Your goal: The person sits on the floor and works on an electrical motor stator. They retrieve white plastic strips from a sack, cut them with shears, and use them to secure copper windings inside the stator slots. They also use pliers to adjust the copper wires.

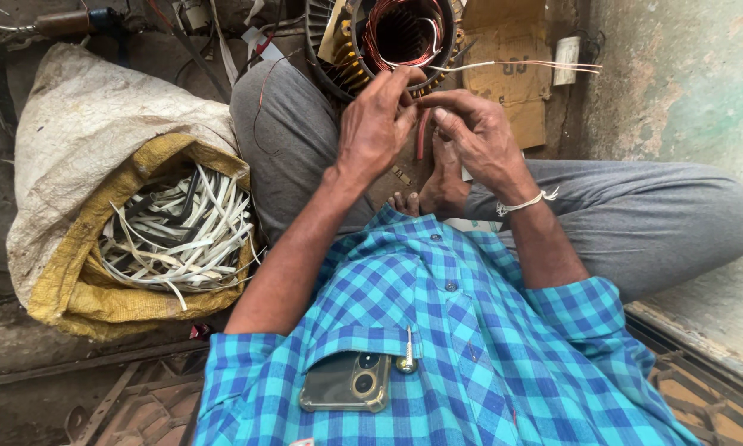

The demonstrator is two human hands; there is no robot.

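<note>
- I am looking down at 2 bare hands working at the far middle of the scene, against a motor stator [392,37] that is resting between the knees.
- The left hand [377,124] is reaching up to the near rim of the stator, its fingers curling in and pinching something thin at the copper winding [404,33]; I cannot tell exactly what they are gripping.
- The right hand [479,136] is sitting just beside it on the right, fingers bent and closing on a reddish sleeve [422,132] hanging below the rim.
- Thin wire leads [545,64] are running out to the right from the stator.
- On the left, an open sack [74,272] is holding pale insulation strips [177,231].
- Nearest me, a phone [344,381] is sitting in the pocket of the blue checked shirt [487,355].
</note>
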